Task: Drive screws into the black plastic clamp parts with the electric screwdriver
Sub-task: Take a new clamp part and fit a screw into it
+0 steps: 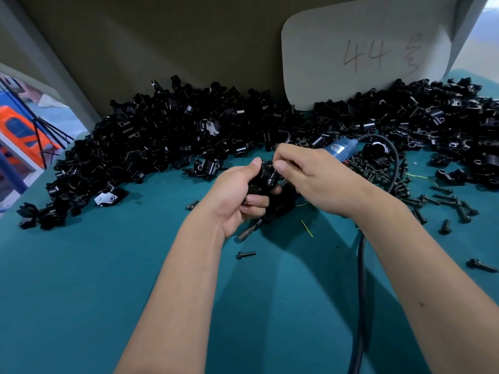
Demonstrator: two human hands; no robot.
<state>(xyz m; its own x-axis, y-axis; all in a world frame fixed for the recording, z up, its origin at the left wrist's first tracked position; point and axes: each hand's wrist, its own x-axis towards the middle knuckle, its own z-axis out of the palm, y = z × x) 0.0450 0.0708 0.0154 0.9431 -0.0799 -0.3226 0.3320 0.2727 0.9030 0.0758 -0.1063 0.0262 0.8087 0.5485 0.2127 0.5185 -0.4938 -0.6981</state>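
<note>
My left hand grips a black plastic clamp part above the teal table, thumb on top. My right hand pinches a small black screw against that part with thumb and forefinger. The blue electric screwdriver lies on the table behind my right hand, its body partly hidden by the hand. Its metal bit end pokes out below my left hand. A black block sits on the table under my hands.
A large heap of black clamp parts rings the back of the teal table. Loose black screws lie scattered at right, and one screw lies near my wrists. The black cable runs toward me. A grey card marked 44 leans behind.
</note>
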